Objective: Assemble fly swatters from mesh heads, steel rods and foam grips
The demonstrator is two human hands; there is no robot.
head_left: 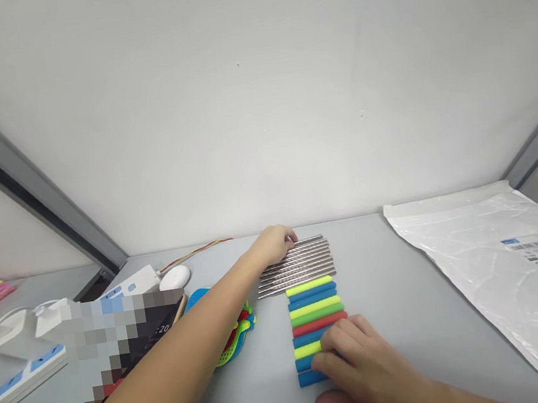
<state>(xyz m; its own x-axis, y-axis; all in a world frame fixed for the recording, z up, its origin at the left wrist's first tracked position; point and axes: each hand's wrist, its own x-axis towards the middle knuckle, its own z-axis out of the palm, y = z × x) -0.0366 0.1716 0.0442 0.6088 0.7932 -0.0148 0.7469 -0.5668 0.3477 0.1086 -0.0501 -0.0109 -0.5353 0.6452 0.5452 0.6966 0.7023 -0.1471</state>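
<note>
Several thin, shiny metal rods (pixel 303 262) lie side by side near the back of the grey table. My left hand (pixel 275 243) reaches over their left part, its fingers curled at the rod farthest back; its thumb is hidden. Nearer to me is a column of coloured sticks (pixel 316 312) in yellow, blue, green and red, laid parallel. My right hand (pixel 358 360) rests on the right ends of the nearest blue and yellow sticks. Its fingers are bent over them, and the thumb lies apart on the table side.
Colourful perforated plastic pieces (pixel 239 337) lie beside my left forearm. To the left are a phone (pixel 159 325), partly pixelated, a white round object (pixel 174 277) and power strips (pixel 27 376) with plugs. A white plastic mailer (pixel 501 268) covers the right side. A white wall stands behind.
</note>
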